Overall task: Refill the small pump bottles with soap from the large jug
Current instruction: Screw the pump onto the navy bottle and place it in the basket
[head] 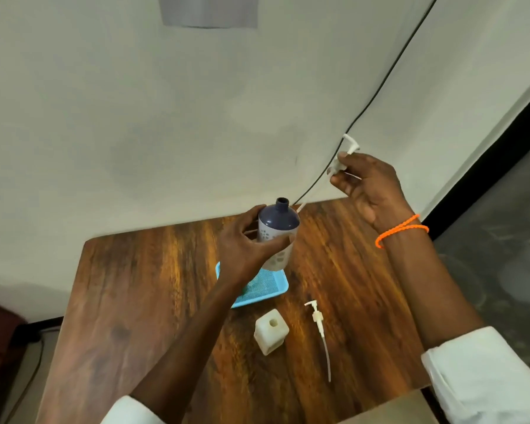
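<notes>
My left hand [242, 249] grips a round bottle [277, 231] with a dark blue top and a white patterned body, held above the table with its neck uncapped. My right hand [367, 185] is raised to the right and pinches a white pump head [348, 154], whose thin tube slants down toward the bottle. A small square cream bottle [271, 331] stands uncapped on the wooden table [135, 301]. Beside it lies a second white pump [318, 325] with its long tube pointing toward me. No large jug is in view.
A light blue tray [266, 286] sits on the table under the held bottle. A black cable [389, 71] runs down the white wall to the table's far edge. An orange bracelet [401, 229] circles my right wrist. Grey floor lies to the right.
</notes>
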